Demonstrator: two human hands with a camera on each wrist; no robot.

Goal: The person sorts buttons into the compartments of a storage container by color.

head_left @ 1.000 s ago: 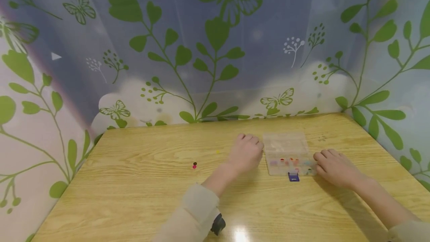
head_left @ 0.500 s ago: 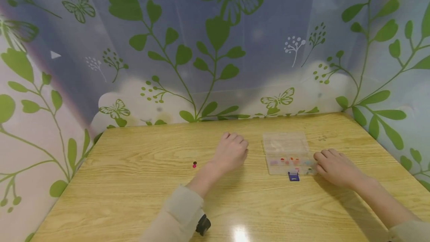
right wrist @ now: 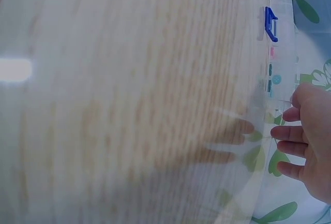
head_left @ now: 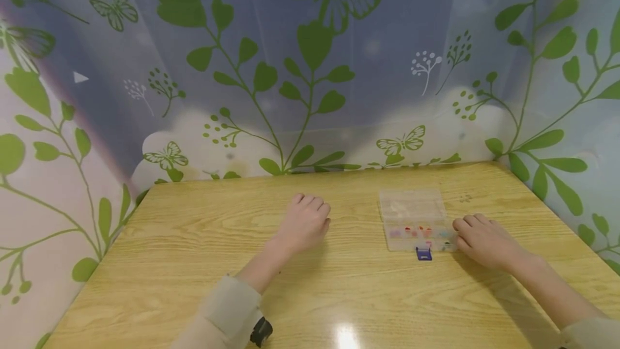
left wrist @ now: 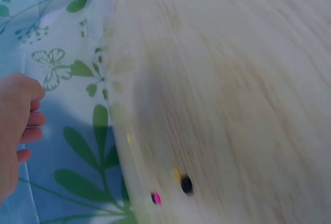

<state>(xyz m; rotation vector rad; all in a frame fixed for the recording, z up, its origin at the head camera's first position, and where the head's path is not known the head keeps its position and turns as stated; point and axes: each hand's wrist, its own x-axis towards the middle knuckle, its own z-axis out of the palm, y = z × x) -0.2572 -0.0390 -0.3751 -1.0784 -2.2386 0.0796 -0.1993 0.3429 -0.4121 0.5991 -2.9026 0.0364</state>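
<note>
Nearest the viewer: wooden table (head_left: 368,295), glare spot at its front edge.

Right side, mid-table: right hand (head_left: 484,241), fingers loosely bent, tips touching the near right corner of the clear bead organizer box (head_left: 415,220); position unchanged over the last second. Blue latch (head_left: 423,253) at the box's front edge; coloured beads in the near row.

Centre-left: left hand (head_left: 304,223), fingers curled under, holding nothing visible. It has travelled left, away from the box, and now covers the spot where the loose pink and dark beads (left wrist: 170,190) lay; likely reaching for them.

Farthest: leaf-and-butterfly curtain (head_left: 310,69).
</note>
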